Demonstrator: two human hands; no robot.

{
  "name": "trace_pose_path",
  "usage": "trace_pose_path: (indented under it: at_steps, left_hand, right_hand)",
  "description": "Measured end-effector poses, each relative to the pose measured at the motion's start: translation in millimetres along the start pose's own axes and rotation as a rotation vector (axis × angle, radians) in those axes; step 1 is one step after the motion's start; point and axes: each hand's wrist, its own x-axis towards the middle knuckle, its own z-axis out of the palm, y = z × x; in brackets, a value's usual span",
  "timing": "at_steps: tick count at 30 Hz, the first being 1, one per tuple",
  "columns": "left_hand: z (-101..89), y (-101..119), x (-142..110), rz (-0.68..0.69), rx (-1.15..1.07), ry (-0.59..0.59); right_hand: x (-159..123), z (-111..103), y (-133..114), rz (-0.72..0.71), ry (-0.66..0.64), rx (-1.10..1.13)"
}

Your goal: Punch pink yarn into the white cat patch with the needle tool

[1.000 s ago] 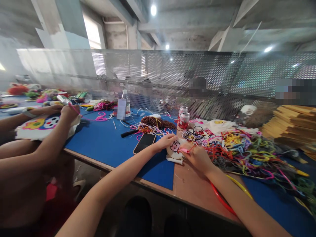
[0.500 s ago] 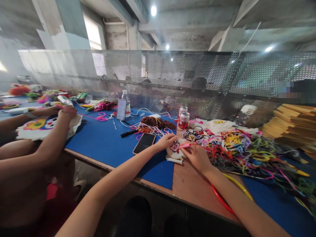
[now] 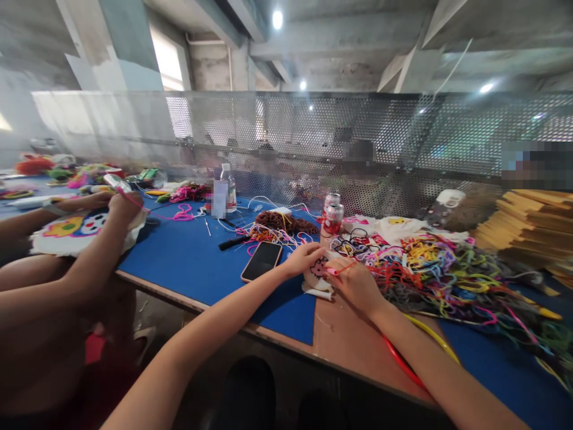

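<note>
The left hand [image 3: 305, 258] grips the far left edge of the patterned cloth [image 3: 317, 289], at the near side of the table [image 3: 201, 263], right of the phone [image 3: 262, 261]. The right hand [image 3: 357, 283] grips the pink tool [image 3: 332, 271] over the cloth's right side.

Bare concrete ceiling [image 3: 340, 36] spread across 12. Lamps glowed at 12 [image 3: 277, 20] and 2. Bright window [image 3: 168, 57] stood at 10:30, grey pillar [image 3: 107, 42] at 10. Perforated metal screen [image 3: 313, 116] ran 10 to 2. Blue-topped table [image 3: 179, 257] stretched 9 to 4; shadowed floor [image 3: 159, 319] showed at 8.
</note>
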Motion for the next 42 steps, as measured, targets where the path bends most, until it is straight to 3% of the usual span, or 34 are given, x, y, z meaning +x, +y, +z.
trace_pose_path:
  at_steps: [7, 16, 33, 42]
  left_hand:
    - [-0.8, 0.8, -0.5, 0.036, 0.029, 0.023]
    - [-2.2, 0.6, 0.2, 0.026, 0.074, 0.013]
    - [-2.8, 1.9, 0.0, 0.008, 0.16, 0.023]
    - [-2.0, 0.0, 0.5, 0.011, 0.17, 0.023]
  right_hand:
    - [-2.4, 1.3, 3.6, 0.069, 0.097, 0.17]
    - [-2.3, -0.7, 4.3, 0.068, 0.171, 0.171]
    - [-4.1, 1.9, 8.4, 0.025, 0.202, 0.081]
    - [-4.5, 1.0, 9.4, 0.078, 0.183, 0.145]
